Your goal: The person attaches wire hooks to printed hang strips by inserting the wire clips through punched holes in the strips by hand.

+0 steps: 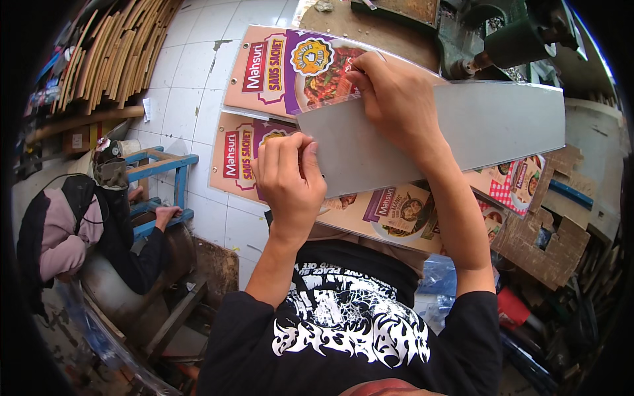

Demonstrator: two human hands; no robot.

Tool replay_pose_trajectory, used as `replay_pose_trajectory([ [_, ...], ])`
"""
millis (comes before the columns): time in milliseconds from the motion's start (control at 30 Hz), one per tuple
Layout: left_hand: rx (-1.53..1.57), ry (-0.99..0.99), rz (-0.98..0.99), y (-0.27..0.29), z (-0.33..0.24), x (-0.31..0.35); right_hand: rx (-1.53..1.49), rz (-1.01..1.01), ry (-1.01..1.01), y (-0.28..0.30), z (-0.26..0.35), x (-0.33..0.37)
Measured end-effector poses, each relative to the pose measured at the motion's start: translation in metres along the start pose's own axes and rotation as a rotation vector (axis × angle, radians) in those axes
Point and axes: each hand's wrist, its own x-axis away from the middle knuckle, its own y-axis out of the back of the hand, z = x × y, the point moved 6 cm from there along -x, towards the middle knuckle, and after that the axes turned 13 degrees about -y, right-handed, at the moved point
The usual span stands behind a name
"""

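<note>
White tiled floor (pixel 205 63) is the biggest area, left of the landmark: a long, matte grey, flat tapered panel (pixel 489 129). Worn brown bench (pixel 343 25) beyond the panel's far edge; dark green metal machine (pixel 512 49) beyond its right part. Another person in pink and black clothes (pixel 66 231) sits well left of it, near a blue wooden frame (pixel 180 188).

The panel lies at a slant over printed cards: a glossy peach-and-purple card (pixel 264 72) past its far left edge, a matching peach-and-purple card (pixel 229 155) off its left end, a cream printed card (pixel 413 214) on its near side.

Right hand (pixel 399 92) reaches across the panel, fingertips bent at its far edge; left hand (pixel 287 168) is curled at its left end. Both grips look bunched into pinches; can't tell if anything thin sits between the fingertips.

Panel looks light, thin, fairly stiff but bendable, smooth enough to slide; corners probably crease. Best held by opposite long edges, palms off the face. Its right end sticks out past the hands; machine limits far-right swing. More room left, over the tiles.
</note>
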Motion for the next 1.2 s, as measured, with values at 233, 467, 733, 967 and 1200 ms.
replay_pose_trajectory([
  [233,-0.118,-0.007,0.047,-0.006,-0.008,-0.006,0.010,0.007,0.000,-0.003,-0.002,0.001],
  [467,-0.227,-0.030,0.143,-0.013,-0.009,-0.006,0.030,0.014,-0.020,-0.003,-0.001,0.001],
  [733,-0.270,-0.099,0.131,-0.014,-0.010,-0.006,0.030,-0.016,-0.006,-0.002,-0.003,0.002],
  [967,0.020,-0.181,0.039,0.010,-0.001,-0.009,0.009,-0.029,0.009,-0.002,-0.003,0.002],
  [1200,0.064,-0.465,0.131,0.028,0.000,-0.030,-0.002,-0.033,0.026,-0.001,-0.002,0.002],
])
